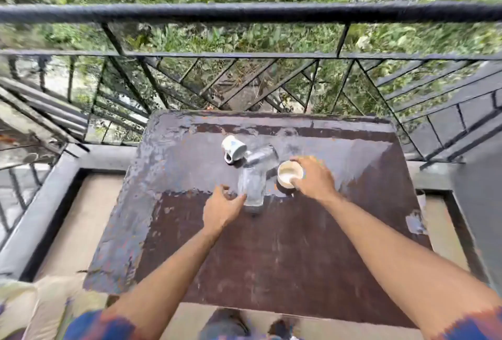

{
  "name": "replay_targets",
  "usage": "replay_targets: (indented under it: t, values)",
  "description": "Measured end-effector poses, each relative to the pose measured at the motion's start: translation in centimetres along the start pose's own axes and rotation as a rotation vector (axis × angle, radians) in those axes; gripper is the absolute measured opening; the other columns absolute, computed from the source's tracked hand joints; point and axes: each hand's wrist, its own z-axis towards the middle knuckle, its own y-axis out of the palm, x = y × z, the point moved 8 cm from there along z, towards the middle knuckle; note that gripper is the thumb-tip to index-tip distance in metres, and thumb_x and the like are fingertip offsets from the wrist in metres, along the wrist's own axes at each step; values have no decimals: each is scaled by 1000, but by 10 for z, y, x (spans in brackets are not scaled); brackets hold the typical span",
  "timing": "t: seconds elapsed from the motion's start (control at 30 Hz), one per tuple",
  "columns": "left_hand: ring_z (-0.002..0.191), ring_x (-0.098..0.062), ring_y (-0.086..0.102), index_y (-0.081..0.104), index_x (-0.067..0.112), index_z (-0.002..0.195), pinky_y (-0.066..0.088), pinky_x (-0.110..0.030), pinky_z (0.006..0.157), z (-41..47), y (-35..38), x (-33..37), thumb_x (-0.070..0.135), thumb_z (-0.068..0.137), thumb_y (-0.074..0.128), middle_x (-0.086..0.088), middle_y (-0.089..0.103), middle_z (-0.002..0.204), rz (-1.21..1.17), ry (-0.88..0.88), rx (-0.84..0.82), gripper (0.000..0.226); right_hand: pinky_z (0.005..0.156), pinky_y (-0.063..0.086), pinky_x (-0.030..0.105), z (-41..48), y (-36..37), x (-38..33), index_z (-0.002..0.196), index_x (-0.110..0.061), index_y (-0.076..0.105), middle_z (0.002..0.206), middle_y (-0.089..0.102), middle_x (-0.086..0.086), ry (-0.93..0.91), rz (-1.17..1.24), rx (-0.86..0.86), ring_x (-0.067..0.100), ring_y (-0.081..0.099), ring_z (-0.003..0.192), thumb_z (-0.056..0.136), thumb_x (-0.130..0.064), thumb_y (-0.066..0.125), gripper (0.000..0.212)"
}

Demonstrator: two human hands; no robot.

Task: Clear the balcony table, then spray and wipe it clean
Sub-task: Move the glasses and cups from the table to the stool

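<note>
Brown table [168, 204], vessels clustered mid-top | left hand [221, 205] spread, thumb touching upright glass [251, 190]: slick, fragile, I'd grip mid-wall | mug [233, 148] on its side: light, brittle, I'd take the handle | second glass [262, 155] blurred, pose unclear to me | right hand [312, 176] curled round cup [290, 174]; contents hard to read

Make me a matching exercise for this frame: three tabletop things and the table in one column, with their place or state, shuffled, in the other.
Column one
1. white mug
2. clear glass
3. cream cup
4. table

Column two
a. gripped at the rim by the right hand
b. brown top with grey worn patches
c. closest of the three to the railing, no hand on it
d. left hand right beside it

Pairs: 1-c, 2-d, 3-a, 4-b
</note>
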Motion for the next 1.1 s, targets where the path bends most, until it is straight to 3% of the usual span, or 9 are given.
replay_targets:
  t: [0.13,0.3,0.5,0.83,0.9,1.0,1.1]
  values:
    - [123,-26,59,48,19,138,46,-38,101,13,14,6,65,74,71,-1,66,125,-93,-87,-21,82,115,41,42,32,5,-28,146,-31,57,151,55,3,-75,-35,-65,32,43,144,76,-16,66,72]
    - [123,-28,58,45,22,133,47,-43,102,37,32,16,73,49,68,-2,63,129,-104,-125,-97,101,120,27,35,79,37,-76,156,-24,47,160,47,9,-259,-225,-235,32,37,150,82,-14,78,81]
    - [130,-27,54,33,29,148,46,-47,104,52,50,25,69,59,78,0,57,141,63,-65,-146,107,113,36,44,93,69,-100,157,-35,38,157,45,-6,-435,-547,-350,23,37,145,83,-23,78,85]
    - [114,-20,60,52,19,127,47,-32,93,68,25,-14,46,64,87,4,62,117,-48,-51,-183,78,105,37,46,88,72,-100,153,-36,43,144,55,-6,-498,-625,-274,25,50,134,75,-21,78,86]
    - [114,-19,59,51,18,127,47,-32,93,71,8,-34,40,65,90,3,60,118,-113,-63,-169,77,101,37,44,86,70,-98,151,-33,47,140,60,-3,-497,-561,-218,28,54,132,71,-26,78,86]
    - [115,-17,54,50,16,131,39,-25,89,79,-24,-61,31,65,93,1,55,123,-233,-68,-114,80,100,45,44,74,55,-102,148,-25,54,134,68,5,-403,-202,-62,34,63,124,67,-44,71,85]
    - [113,-16,55,48,15,130,39,-22,89,80,-63,-83,27,66,94,1,54,122,-327,-42,-14,80,97,51,40,59,46,-103,150,-31,44,133,65,-1,-295,86,34,31,64,119,65,-44,83,94]
